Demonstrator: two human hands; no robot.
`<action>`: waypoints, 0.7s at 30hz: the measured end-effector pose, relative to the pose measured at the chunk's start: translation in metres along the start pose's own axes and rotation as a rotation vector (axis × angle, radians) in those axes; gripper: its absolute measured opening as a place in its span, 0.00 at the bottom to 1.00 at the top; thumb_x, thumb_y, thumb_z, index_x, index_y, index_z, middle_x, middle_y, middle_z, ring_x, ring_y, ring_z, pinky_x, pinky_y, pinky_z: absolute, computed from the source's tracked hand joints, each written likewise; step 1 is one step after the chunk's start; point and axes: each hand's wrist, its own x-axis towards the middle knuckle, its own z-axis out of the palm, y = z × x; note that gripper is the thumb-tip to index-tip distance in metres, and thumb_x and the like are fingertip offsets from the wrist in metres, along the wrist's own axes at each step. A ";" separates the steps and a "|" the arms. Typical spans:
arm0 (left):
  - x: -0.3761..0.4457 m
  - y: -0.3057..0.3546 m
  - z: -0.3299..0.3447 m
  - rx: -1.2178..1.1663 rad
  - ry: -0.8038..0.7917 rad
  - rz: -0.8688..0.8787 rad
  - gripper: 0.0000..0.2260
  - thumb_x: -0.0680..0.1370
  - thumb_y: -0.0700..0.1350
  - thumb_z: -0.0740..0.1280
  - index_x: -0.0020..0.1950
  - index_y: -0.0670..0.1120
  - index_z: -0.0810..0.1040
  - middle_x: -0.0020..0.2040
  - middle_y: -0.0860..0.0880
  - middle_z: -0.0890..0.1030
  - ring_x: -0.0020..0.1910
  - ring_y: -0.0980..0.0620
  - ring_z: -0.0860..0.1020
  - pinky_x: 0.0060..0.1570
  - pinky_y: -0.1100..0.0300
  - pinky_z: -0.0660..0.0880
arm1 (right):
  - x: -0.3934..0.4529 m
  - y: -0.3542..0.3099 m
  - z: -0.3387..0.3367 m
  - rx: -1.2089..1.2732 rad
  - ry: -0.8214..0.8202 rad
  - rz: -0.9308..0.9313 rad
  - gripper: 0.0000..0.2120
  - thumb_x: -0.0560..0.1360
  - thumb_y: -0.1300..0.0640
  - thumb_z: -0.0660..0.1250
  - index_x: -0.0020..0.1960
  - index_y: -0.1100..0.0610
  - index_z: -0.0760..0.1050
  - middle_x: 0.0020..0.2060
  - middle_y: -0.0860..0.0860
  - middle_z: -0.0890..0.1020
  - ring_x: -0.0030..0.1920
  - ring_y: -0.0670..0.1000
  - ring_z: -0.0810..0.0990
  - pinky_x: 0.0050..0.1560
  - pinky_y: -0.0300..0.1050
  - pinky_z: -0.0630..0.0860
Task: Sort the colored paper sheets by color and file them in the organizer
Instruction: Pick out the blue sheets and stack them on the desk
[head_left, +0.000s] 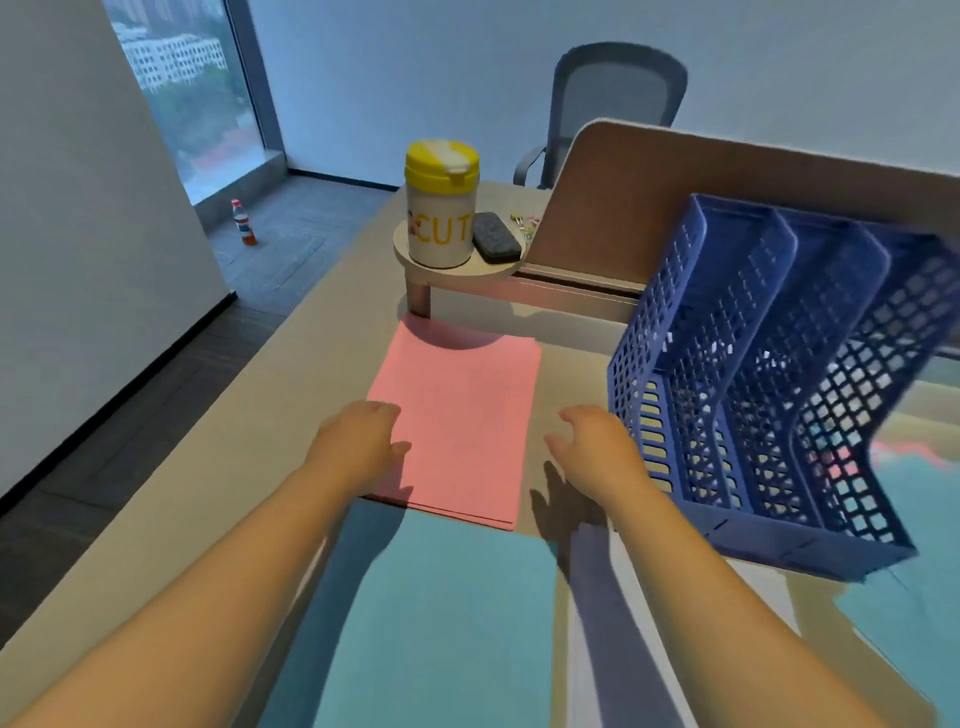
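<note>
A stack of pink sheets (462, 405) lies flat on the desk ahead of me. My left hand (363, 441) rests on its left edge with fingers spread. My right hand (597, 441) hovers just right of the stack, fingers apart, holding nothing. A stack of light blue sheets (441, 623) lies nearer to me, between my forearms. A white stack (623, 623) sits under my right forearm. The blue mesh organizer (769, 395) with three slots stands to the right, its slots seemingly without paper. More blue and pink paper (909, 597) shows behind and beyond it.
A small round shelf (410, 254) at the back holds a yellow-lidded canister (441, 208), a dark eraser (496, 236) and some clips. A brown divider panel (675, 197) rises behind the organizer. An office chair (613, 109) stands beyond. The desk's left edge (182, 493) drops to the floor.
</note>
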 end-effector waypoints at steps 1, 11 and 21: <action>-0.006 0.008 -0.006 0.016 -0.018 0.045 0.22 0.79 0.50 0.59 0.71 0.42 0.65 0.70 0.44 0.69 0.68 0.45 0.68 0.65 0.53 0.68 | -0.014 0.005 -0.007 -0.019 0.013 0.023 0.21 0.79 0.53 0.58 0.69 0.62 0.66 0.68 0.57 0.69 0.67 0.57 0.68 0.66 0.50 0.66; -0.065 0.149 -0.021 0.087 -0.072 0.431 0.21 0.80 0.51 0.59 0.71 0.45 0.65 0.70 0.45 0.69 0.68 0.45 0.68 0.65 0.52 0.68 | -0.164 0.130 -0.076 0.048 0.152 0.462 0.17 0.79 0.55 0.59 0.65 0.61 0.71 0.63 0.58 0.74 0.65 0.59 0.72 0.59 0.49 0.71; -0.130 0.339 0.019 0.102 -0.121 0.666 0.19 0.80 0.51 0.59 0.68 0.44 0.67 0.66 0.44 0.72 0.63 0.44 0.71 0.61 0.51 0.71 | -0.269 0.281 -0.115 0.162 0.215 0.636 0.24 0.79 0.51 0.58 0.71 0.59 0.62 0.70 0.55 0.67 0.69 0.57 0.66 0.68 0.49 0.66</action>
